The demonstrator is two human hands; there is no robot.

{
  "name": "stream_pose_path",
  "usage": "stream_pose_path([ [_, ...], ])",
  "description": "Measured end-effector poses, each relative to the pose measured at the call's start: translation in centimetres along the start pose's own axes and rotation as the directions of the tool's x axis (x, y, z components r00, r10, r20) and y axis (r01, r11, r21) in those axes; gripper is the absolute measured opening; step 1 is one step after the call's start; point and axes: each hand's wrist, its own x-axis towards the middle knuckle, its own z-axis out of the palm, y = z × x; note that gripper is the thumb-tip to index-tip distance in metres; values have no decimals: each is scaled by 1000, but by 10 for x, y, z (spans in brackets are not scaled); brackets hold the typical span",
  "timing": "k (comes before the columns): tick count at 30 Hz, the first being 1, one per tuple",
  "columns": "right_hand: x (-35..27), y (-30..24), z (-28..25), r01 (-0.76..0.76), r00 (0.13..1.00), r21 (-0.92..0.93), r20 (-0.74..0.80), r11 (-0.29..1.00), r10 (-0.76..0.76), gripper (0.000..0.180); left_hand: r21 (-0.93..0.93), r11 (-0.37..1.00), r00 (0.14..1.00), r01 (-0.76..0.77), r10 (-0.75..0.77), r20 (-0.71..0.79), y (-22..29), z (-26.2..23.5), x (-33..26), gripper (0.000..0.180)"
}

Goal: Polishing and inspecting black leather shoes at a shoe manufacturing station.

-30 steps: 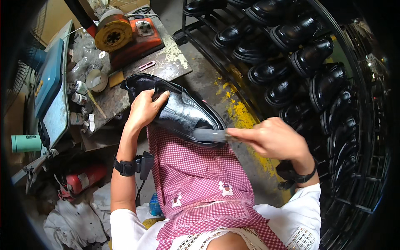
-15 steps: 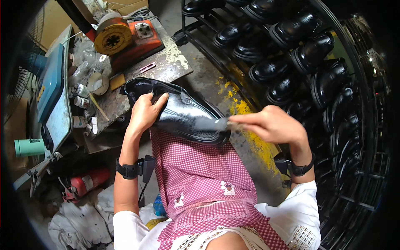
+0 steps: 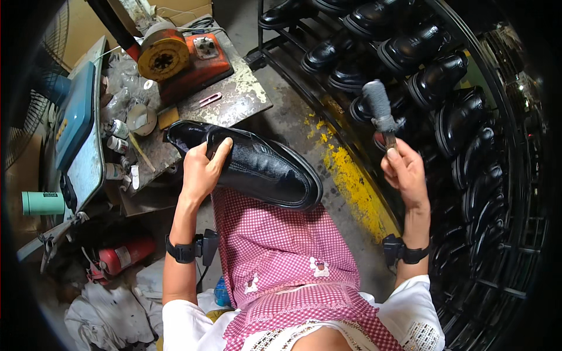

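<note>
A glossy black leather shoe (image 3: 266, 167) lies above my lap, its toe toward the right and its opening toward the left. My left hand (image 3: 202, 169) is closed on the shoe's opening, thumb on the upper and fingers hooked round the edge. Off to the right, my right hand (image 3: 408, 175) pinches the handle of a dauber (image 3: 379, 106) with a grey, padded-looking head. The dauber points upward, apart from the shoe. Below the shoe is the red-and-white checked apron (image 3: 287, 245).
At upper left, a worktable (image 3: 249, 96) carries an orange machine (image 3: 196, 67) with a yellow wheel, small bottles (image 3: 118, 128) and a pink cutter (image 3: 211, 99). A rack (image 3: 287, 76) of black shoes stands at right. A red fire extinguisher (image 3: 126, 257) lies low at left.
My right hand has lifted the dauber off the shoe's toe and swung it up and right, toward the rack. My left hand keeps its hold; the shoe has barely shifted.
</note>
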Motion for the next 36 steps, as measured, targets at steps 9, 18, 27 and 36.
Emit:
stream_pose_path([
  [9, 10, 55, 26, 6, 997, 173, -73, 985, 6, 17, 209, 898, 863, -387, 433, -260, 25, -7, -4, 25],
  [18, 16, 43, 52, 10, 919, 81, 392, 997, -41, 78, 344, 683, 683, -644, 716, -145, 67, 7, 7, 44],
  [27, 8, 56, 63, -212, 976, 576, 90, 790, 197, 48, 314, 696, 646, -646, 718, -261, 99, 40, 27, 47],
  [36, 170, 107, 119, 186, 873, 270, -487, 945, -32, 24, -58, 849, 833, -526, 527, 168, 1, 113, -18, 22],
])
